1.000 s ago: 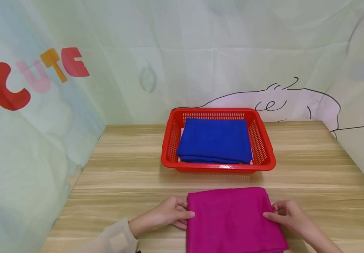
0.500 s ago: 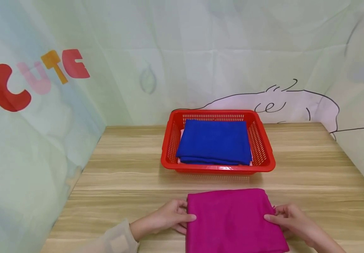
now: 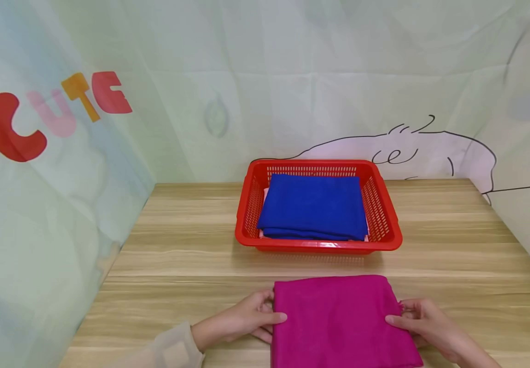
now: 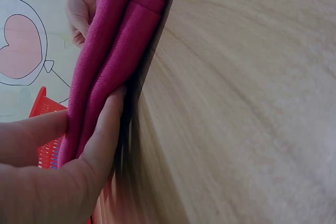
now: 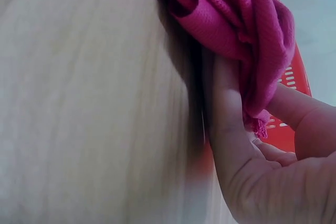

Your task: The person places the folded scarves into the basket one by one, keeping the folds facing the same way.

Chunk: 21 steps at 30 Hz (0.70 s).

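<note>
A folded magenta scarf point(image 3: 338, 322) lies at the near edge of the head view, with a small tuft of fringe at its right side. My left hand point(image 3: 246, 317) pinches its left edge, thumb on top and fingers tucked underneath. Opposite, my right hand point(image 3: 431, 327) grips the right edge in the same way. In the left wrist view, thick stacked layers of the scarf point(image 4: 113, 51) sit between thumb and fingers. The right wrist view has bunched folds of the scarf point(image 5: 252, 40) in the right hand point(image 5: 262, 182); some fingertips are hidden beneath.
Beyond the scarf stands a red plastic basket point(image 3: 317, 245) with perforated sides. Inside it, a folded blue cloth point(image 3: 313, 204) lies over something pink point(image 3: 261, 232). Printed fabric walls point(image 3: 191, 102) border the wooden table point(image 3: 177, 255) at the back and sides.
Both hands keep hold of the scarf, which stays nearly in place. My right hand has shifted slightly down along its edge, and the fringe tuft shows more above the fingers.
</note>
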### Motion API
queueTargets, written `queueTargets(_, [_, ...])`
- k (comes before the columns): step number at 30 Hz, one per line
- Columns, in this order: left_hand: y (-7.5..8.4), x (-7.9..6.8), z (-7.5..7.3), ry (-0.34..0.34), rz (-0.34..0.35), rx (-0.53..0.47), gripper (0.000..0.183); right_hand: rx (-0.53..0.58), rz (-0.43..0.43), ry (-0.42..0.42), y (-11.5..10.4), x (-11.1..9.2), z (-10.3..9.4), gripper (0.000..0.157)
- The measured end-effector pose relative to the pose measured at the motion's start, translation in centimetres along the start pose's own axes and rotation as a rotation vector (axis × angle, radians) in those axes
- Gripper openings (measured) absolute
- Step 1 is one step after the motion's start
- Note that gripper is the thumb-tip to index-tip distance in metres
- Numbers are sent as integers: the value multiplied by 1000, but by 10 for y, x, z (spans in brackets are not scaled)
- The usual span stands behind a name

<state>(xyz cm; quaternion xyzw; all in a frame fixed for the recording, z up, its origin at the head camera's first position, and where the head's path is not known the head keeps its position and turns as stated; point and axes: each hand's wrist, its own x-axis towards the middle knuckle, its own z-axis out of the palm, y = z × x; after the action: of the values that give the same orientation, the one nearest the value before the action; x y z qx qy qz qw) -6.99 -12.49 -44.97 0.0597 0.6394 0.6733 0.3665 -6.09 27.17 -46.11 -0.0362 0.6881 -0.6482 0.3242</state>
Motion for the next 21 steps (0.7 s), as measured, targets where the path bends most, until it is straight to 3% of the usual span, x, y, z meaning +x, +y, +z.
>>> queueTargets(15, [0,3,-1,20,-28,-16,30,18,14,0,1,0,-3,40])
queueTargets(21, [0,2,0,39,-31,-13,32,33,-10,-8,2,-1,-3,23])
